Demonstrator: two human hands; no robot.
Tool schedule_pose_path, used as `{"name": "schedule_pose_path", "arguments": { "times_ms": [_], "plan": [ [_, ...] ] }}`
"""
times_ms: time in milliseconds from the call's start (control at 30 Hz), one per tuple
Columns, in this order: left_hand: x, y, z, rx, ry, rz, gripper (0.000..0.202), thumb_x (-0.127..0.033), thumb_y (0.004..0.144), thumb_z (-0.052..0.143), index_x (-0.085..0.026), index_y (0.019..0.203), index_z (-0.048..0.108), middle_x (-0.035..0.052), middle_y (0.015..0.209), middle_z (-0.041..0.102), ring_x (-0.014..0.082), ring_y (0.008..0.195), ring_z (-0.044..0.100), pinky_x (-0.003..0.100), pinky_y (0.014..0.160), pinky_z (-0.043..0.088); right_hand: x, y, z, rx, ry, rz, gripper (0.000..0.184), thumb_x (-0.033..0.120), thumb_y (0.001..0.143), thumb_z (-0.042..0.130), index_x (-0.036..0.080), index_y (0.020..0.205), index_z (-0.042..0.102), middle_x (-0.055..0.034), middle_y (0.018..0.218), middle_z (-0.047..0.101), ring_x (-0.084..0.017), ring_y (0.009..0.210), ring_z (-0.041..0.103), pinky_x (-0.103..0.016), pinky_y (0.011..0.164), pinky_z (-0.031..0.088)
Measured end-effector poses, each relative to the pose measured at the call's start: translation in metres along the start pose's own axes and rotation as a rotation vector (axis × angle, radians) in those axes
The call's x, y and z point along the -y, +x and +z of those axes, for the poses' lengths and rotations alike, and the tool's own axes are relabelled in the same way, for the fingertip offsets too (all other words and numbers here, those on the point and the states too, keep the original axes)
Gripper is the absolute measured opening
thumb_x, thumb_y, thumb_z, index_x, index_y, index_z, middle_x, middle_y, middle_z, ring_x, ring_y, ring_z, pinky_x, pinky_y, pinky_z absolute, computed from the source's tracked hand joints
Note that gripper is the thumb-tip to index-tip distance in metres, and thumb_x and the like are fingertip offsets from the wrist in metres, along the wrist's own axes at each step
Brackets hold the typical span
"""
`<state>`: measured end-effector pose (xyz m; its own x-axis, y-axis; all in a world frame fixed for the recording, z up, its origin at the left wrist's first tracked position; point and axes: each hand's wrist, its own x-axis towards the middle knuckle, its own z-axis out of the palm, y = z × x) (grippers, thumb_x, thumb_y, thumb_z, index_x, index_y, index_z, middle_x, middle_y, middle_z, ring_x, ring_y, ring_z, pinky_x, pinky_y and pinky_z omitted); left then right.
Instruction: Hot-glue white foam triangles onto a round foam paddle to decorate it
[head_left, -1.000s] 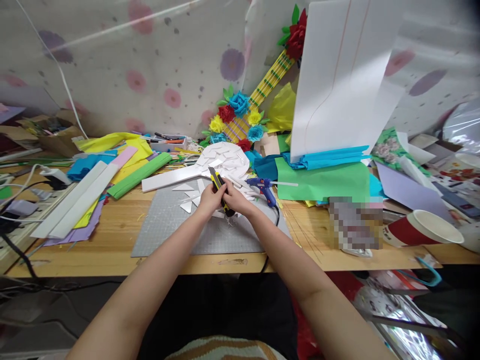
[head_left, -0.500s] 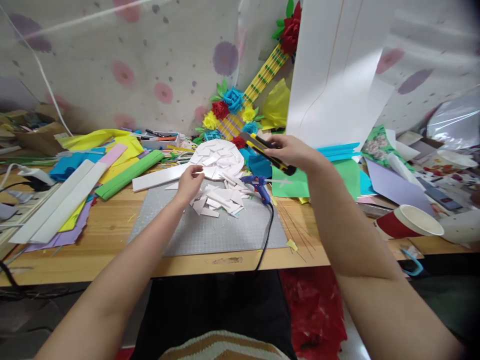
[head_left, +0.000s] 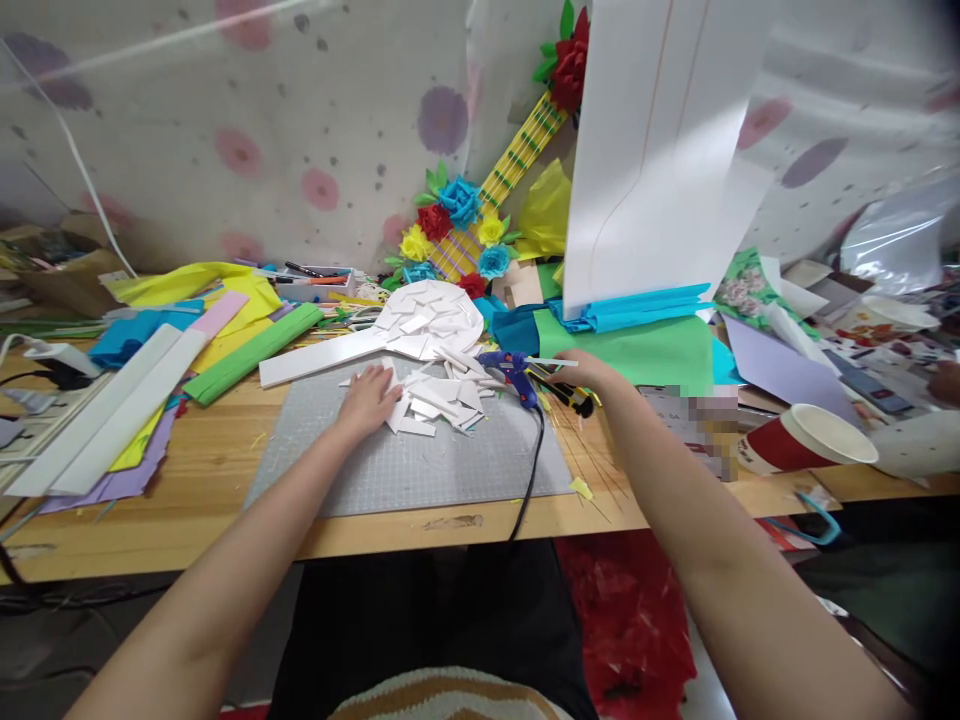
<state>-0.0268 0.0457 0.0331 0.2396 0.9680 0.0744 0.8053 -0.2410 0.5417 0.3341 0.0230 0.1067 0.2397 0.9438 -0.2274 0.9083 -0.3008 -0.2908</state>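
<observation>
My left hand point(head_left: 367, 400) lies flat with its fingers stretched out on the left edge of a pile of small white foam pieces point(head_left: 442, 395), which sits on a grey cutting mat point(head_left: 420, 470). My right hand point(head_left: 589, 372) is down at the table to the right of the mat, fingers curled on a yellow and black utility knife point(head_left: 574, 398) that touches the wood. A blue glue gun point(head_left: 514, 367) lies between my hands, its black cord running off the table's front edge. Behind the pile is a white paddle-shaped foam board point(head_left: 420, 322) covered with stuck-on pieces.
Coloured paper sheets and white foam strips point(head_left: 112, 410) crowd the left side. A paper guitar with flowers point(head_left: 487, 210) and a tall white sheet point(head_left: 652, 150) stand at the back. Green paper point(head_left: 645, 350) lies beyond my right hand. A red paper cup point(head_left: 802, 440) lies tipped at the right.
My right hand came down from above the glue gun, bringing the knife to the table right of the mat. My left hand flattened onto the white pieces.
</observation>
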Motion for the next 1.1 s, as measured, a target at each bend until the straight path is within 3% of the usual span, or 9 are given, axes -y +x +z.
{"name": "schedule_pose_path", "arguments": {
  "times_ms": [100,200,267,367,467,633,767,933,1100],
  "plan": [
    [-0.008,-0.005,0.009,0.021,-0.079,0.074,0.045,-0.033,0.090,0.045,-0.014,0.130,0.055,0.0157,0.147,0.045,0.0257,0.141,0.034,0.046,0.118,0.018,0.001,-0.007,0.014,-0.086,-0.074,-0.023,0.004,0.017,0.070,0.067,0.019,0.072,0.068,-0.0067,0.076,0.071,-0.022,0.070,0.065,-0.029,0.061,0.047],
    [-0.009,0.002,0.003,-0.082,-0.174,0.095,0.044,-0.031,0.088,0.044,-0.016,0.128,0.055,0.0133,0.143,0.051,0.0226,0.136,0.042,0.040,0.115,0.028,-0.001,-0.022,0.019,-0.174,-0.012,-0.070,0.024,0.012,0.070,0.060,0.019,0.089,0.072,-0.0077,0.088,0.074,-0.023,0.079,0.067,-0.029,0.067,0.049],
    [-0.005,0.011,-0.007,-0.176,-0.178,0.103,0.041,-0.028,0.086,0.046,-0.018,0.125,0.057,0.0119,0.137,0.055,0.0225,0.131,0.047,0.039,0.112,0.033,0.000,-0.031,0.023,-0.146,0.140,-0.144,0.038,0.013,0.069,0.060,0.019,0.105,0.071,-0.0062,0.094,0.074,-0.024,0.086,0.068,-0.029,0.073,0.050],
    [0.001,0.025,-0.021,-0.278,-0.111,0.062,0.038,-0.020,0.080,0.050,-0.019,0.117,0.060,0.0112,0.129,0.060,0.0245,0.125,0.051,0.039,0.109,0.038,0.007,-0.035,0.035,-0.078,0.294,-0.243,0.047,0.021,0.070,0.067,0.019,0.117,0.067,-0.0064,0.108,0.072,-0.024,0.099,0.066,-0.030,0.084,0.049],
    [0.001,0.031,-0.024,-0.320,-0.055,-0.014,0.038,-0.015,0.077,0.051,-0.018,0.113,0.061,0.0122,0.123,0.061,0.0261,0.120,0.054,0.040,0.106,0.039,0.023,-0.029,0.049,-0.113,0.284,-0.172,0.041,0.037,0.075,0.069,0.016,0.111,0.069,-0.0106,0.108,0.071,-0.026,0.101,0.065,-0.033,0.086,0.049],
    [-0.015,0.019,-0.008,-0.237,-0.079,0.009,0.035,-0.017,0.078,0.053,-0.017,0.111,0.063,0.0115,0.116,0.064,0.0253,0.111,0.058,0.037,0.098,0.045,0.041,-0.016,0.066,-0.243,0.293,-0.044,0.041,0.043,0.082,0.063,0.011,0.105,0.069,-0.0184,0.108,0.070,-0.029,0.105,0.065,-0.035,0.089,0.047],
    [-0.022,0.013,-0.003,-0.195,-0.078,-0.011,0.025,-0.016,0.080,0.051,-0.020,0.100,0.066,0.0092,0.108,0.067,0.0234,0.101,0.061,0.035,0.093,0.045,0.042,-0.010,0.070,-0.329,0.485,-0.032,0.037,0.044,0.082,0.061,0.012,0.099,0.069,-0.0147,0.096,0.072,-0.025,0.088,0.068,-0.035,0.079,0.051],
    [-0.036,0.022,-0.008,-0.149,-0.033,-0.227,0.016,-0.028,0.080,0.061,-0.021,0.094,0.063,0.0085,0.094,0.070,0.0246,0.092,0.064,0.035,0.084,0.046,0.051,0.000,0.067,-0.344,0.853,-0.124,0.036,0.048,0.080,0.060,0.015,0.094,0.063,-0.0071,0.083,0.071,-0.015,0.063,0.063,-0.028,0.060,0.051],
    [-0.057,0.034,-0.007,-0.018,0.081,-0.392,0.026,-0.031,0.062,0.078,-0.019,0.077,0.060,0.0163,0.096,0.071,0.0339,0.101,0.064,0.040,0.084,0.046,0.069,0.008,0.065,-0.320,1.075,-0.193,0.039,0.053,0.076,0.063,0.018,0.091,0.056,-0.0051,0.085,0.069,-0.011,0.058,0.060,-0.023,0.053,0.047]
  ]
}}
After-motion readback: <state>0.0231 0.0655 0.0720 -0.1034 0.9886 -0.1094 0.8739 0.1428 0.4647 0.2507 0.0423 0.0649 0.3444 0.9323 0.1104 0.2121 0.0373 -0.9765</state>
